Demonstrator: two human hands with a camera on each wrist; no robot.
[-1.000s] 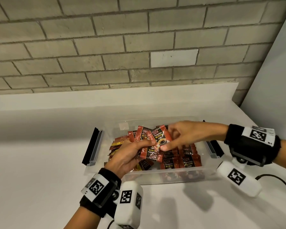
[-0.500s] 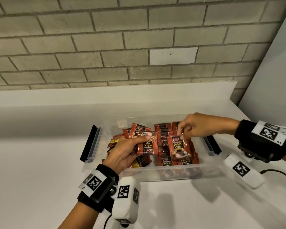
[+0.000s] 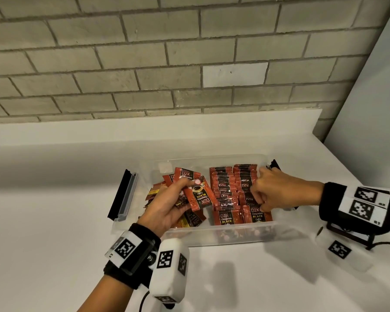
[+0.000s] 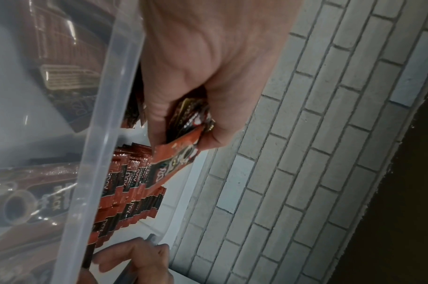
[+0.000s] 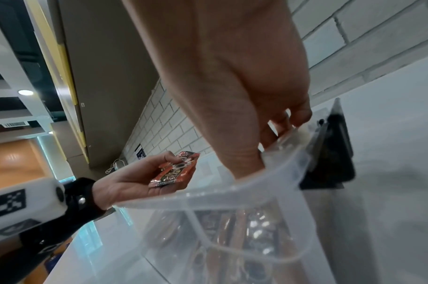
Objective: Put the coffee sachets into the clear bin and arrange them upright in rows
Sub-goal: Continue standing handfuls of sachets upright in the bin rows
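Observation:
A clear bin sits on the white counter. At its right side, red and black coffee sachets stand upright in two rows; the rows also show in the left wrist view. Loose sachets lie in a heap at the bin's left. My left hand hovers over that heap and grips a small stack of sachets between thumb and fingers. My right hand reaches into the right row, fingers curled, and pinches the top of the front sachet. The bin rim hides those fingertips in the right wrist view.
Black clip handles stick out at the bin's left end and right end. The brick wall rises behind the counter ledge, and a grey panel closes off the right. A cable trails near my right wrist.
My right hand took one sachet from the left hand's stack, carried it right and lowered it to the front of the right row. The left hand kept its stack over the heap.

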